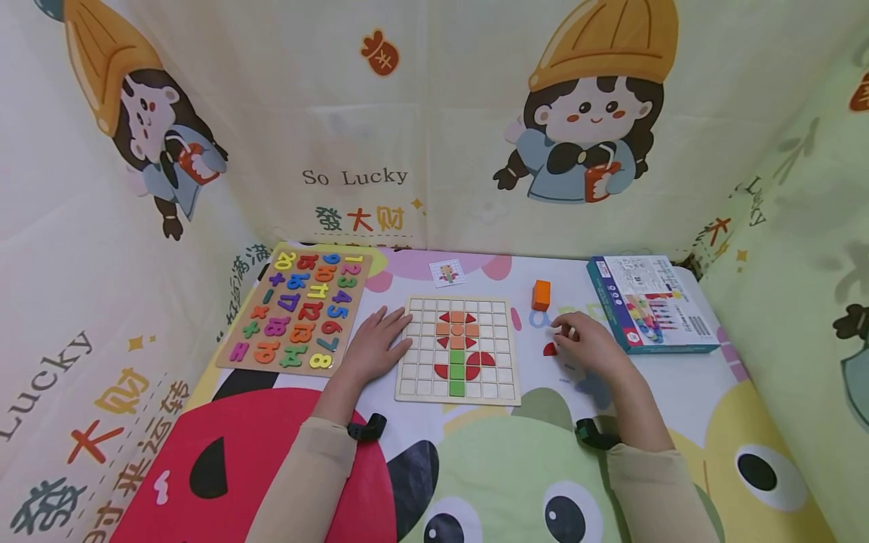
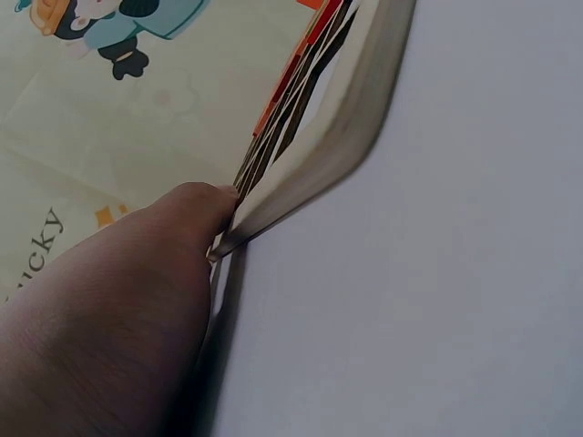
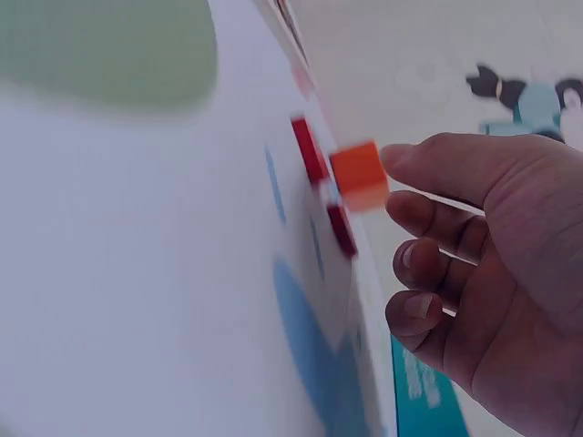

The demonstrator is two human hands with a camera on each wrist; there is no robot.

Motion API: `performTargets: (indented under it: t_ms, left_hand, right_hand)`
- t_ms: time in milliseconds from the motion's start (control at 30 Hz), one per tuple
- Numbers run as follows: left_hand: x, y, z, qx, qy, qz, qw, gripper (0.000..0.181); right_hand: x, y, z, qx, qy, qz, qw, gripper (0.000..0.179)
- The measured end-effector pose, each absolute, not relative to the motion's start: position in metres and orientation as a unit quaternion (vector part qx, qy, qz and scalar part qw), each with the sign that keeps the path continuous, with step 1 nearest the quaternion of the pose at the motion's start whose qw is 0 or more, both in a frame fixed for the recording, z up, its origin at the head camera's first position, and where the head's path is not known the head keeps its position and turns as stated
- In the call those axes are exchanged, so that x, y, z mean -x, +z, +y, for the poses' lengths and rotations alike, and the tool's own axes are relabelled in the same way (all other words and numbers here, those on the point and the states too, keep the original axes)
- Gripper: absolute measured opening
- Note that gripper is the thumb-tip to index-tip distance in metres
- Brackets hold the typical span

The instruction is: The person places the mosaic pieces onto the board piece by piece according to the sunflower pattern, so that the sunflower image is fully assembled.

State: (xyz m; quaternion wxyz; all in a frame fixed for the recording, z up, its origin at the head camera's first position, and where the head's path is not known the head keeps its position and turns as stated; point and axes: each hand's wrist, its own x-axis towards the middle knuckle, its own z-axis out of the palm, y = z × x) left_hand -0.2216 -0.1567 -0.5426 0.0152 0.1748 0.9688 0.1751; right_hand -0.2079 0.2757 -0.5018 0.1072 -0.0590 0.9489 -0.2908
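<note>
A wooden grid board (image 1: 422,385) lies mid-table, bearing a flower of orange squares, red pieces and green squares (image 1: 457,373). My left hand (image 1: 372,347) rests at the board's left edge, fingers extended. In the left wrist view its thumb (image 2: 196,214) touches the board's side (image 2: 346,137). To the right, my right hand (image 1: 589,345) hovers over loose red pieces (image 1: 550,349), its fingers loosely bent. The right wrist view shows two red pieces (image 3: 311,153) on the table, apart from the hand, and nothing visible in its fingers. Beyond them stands an orange block (image 1: 541,296).
A number puzzle board (image 1: 226,354) with coloured numerals lies on the left. Behind the grid board is a small card (image 1: 447,273) with a flower picture. A flat box (image 1: 655,305) sits at the right. Printed cloth walls (image 1: 441,136) enclose the table's back and sides.
</note>
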Motion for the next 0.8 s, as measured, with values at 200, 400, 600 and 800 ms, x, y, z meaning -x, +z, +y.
performTargets:
  t_ms: [200, 400, 600, 800]
  left_hand:
    - [0.221, -0.542, -0.157, -0.176, 0.177, 0.968, 0.009, 0.06]
    - [0.221, -0.542, -0.157, -0.176, 0.176, 0.969, 0.01, 0.061]
    - [0.223, -0.545, -0.158, -0.172, 0.17, 0.97, 0.016, 0.061]
    - [0.224, -0.546, -0.158, -0.172, 0.169, 0.97, 0.021, 0.062]
  right_hand:
    - [0.21, -0.509, 0.297, 0.036, -0.297, 0.948, 0.105, 0.037]
    - [0.21, -0.514, 0.302, 0.036, -0.303, 0.945, 0.116, 0.037]
    - [0.207, -0.512, 0.297, 0.058, -0.301, 0.944, 0.119, 0.035]
    - [0.205, -0.512, 0.296, 0.089, -0.307, 0.939, 0.129, 0.037]
